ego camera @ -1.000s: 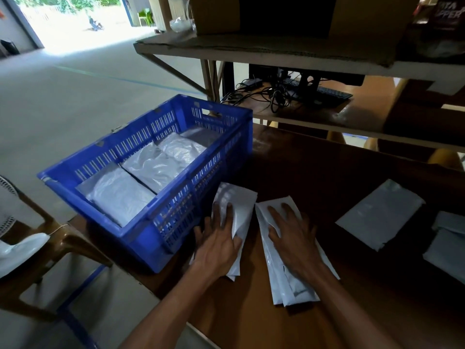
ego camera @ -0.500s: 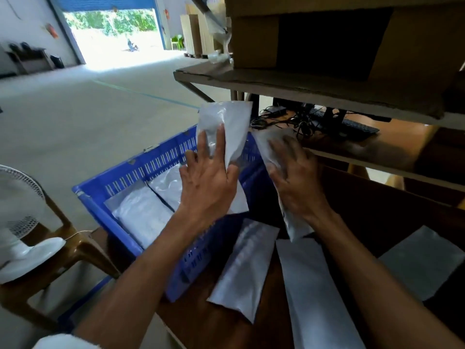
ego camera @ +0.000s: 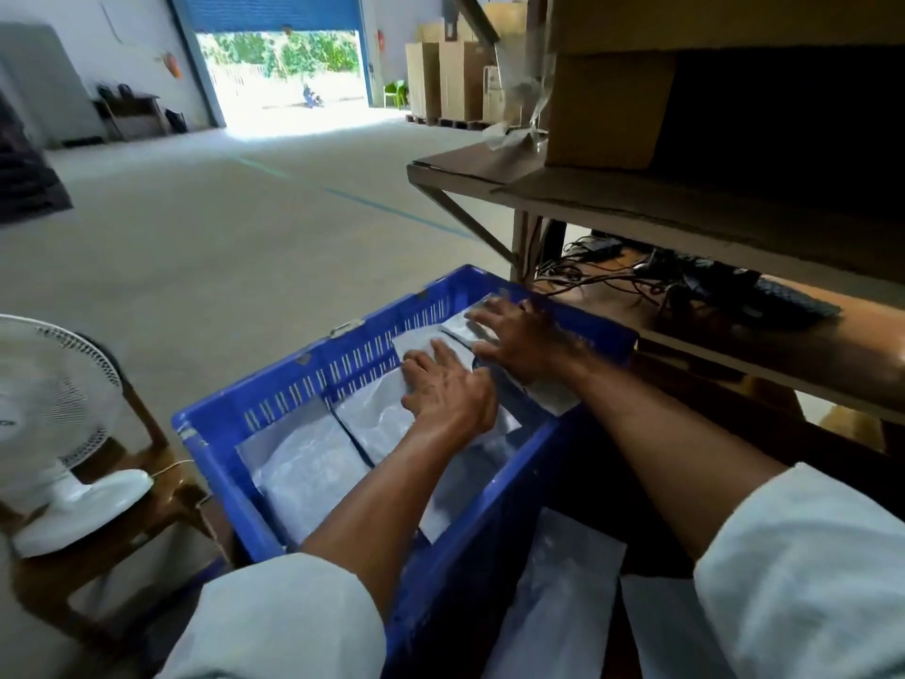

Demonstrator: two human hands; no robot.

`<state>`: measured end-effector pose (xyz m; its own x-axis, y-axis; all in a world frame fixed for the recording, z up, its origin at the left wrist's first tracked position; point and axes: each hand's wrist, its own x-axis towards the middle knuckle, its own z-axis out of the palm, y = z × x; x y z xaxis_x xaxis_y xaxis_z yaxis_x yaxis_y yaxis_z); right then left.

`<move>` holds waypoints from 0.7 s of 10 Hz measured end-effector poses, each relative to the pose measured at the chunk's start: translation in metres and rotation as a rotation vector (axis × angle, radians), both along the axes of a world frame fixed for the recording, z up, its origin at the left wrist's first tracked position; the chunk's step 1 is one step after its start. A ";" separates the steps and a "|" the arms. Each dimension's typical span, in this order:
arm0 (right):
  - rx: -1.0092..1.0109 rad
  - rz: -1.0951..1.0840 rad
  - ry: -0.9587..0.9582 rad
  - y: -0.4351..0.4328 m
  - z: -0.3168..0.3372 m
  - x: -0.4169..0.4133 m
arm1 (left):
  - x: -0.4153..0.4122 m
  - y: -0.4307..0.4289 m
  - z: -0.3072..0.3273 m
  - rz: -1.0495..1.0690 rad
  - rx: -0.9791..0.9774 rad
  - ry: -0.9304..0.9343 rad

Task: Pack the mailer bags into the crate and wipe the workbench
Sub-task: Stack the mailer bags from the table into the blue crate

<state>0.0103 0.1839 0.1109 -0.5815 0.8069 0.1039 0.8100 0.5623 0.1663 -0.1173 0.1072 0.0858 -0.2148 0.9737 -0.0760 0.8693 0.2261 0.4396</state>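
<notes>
Left hand (ego camera: 450, 392) and right hand (ego camera: 521, 338), fingers (ego camera: 443, 352) spread flat, press bags (ego camera: 416, 343) level at two o'clock in the crate (ego camera: 343, 367), likely saving room

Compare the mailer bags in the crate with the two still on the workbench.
The crate bags lie inside the blue crate, side by side; the bench bags lie outside it on the workbench. The left hand and right hand press on crate bags; the bench bags are untouched. All are flat, pale mailers.
</notes>
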 end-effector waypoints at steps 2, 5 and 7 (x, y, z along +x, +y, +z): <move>-0.124 0.050 -0.159 0.045 -0.037 0.005 | -0.002 0.035 -0.012 0.012 -0.083 0.045; -0.620 -0.113 -0.017 0.089 -0.083 0.032 | -0.017 0.033 -0.053 -0.313 -0.117 0.419; -0.448 -0.259 0.241 0.067 -0.098 0.051 | 0.004 0.026 -0.051 -0.190 -0.210 0.398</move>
